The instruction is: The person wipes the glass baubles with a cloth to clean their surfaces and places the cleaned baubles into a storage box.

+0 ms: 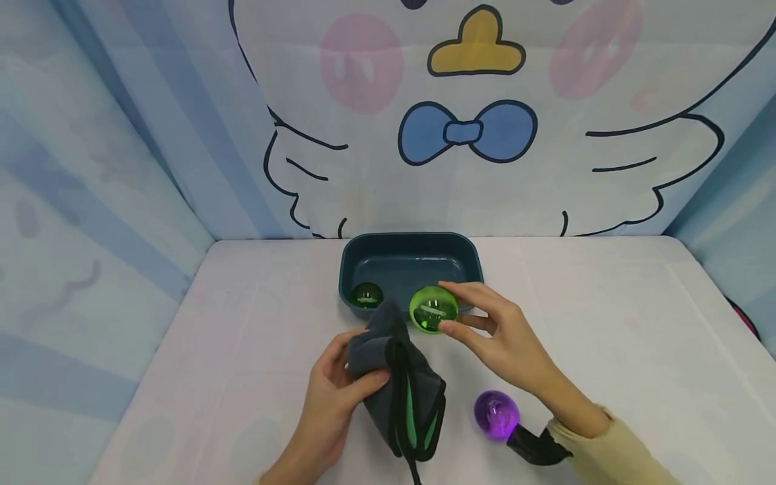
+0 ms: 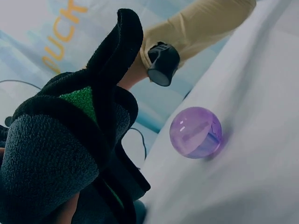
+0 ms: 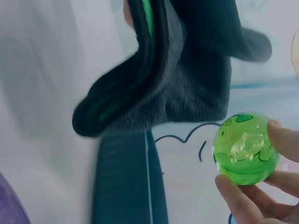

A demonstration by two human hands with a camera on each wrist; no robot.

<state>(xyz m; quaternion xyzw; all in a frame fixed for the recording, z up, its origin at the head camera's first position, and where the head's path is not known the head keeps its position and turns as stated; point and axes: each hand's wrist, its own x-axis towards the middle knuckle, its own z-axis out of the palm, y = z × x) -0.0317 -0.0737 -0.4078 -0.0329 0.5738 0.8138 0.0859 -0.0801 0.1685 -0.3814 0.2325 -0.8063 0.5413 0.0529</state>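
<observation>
My left hand [image 1: 333, 397] grips a folded dark grey cloth [image 1: 388, 364] with black edging and a green inner side, thumb laid across its front. My right hand [image 1: 509, 337] pinches a clear green ball [image 1: 433, 310] between thumb and fingers, just right of the cloth and over the near rim of a dark teal tray [image 1: 412, 246]. Inside that tray, at its left, lies a darker green ball [image 1: 366, 295]. In the right wrist view, the fingertips hold the green ball [image 3: 245, 149] from one side. A clear purple ball [image 1: 497, 414] rests on the table below my right hand.
A white-covered table [image 1: 254, 323] bears all of this, with the tray at its back edge. Behind it hangs a curtain [image 1: 376, 188] with a cartoon duck, and patterned curtains stand at both sides. A black wrist camera [image 1: 536, 446] sits by the right sleeve.
</observation>
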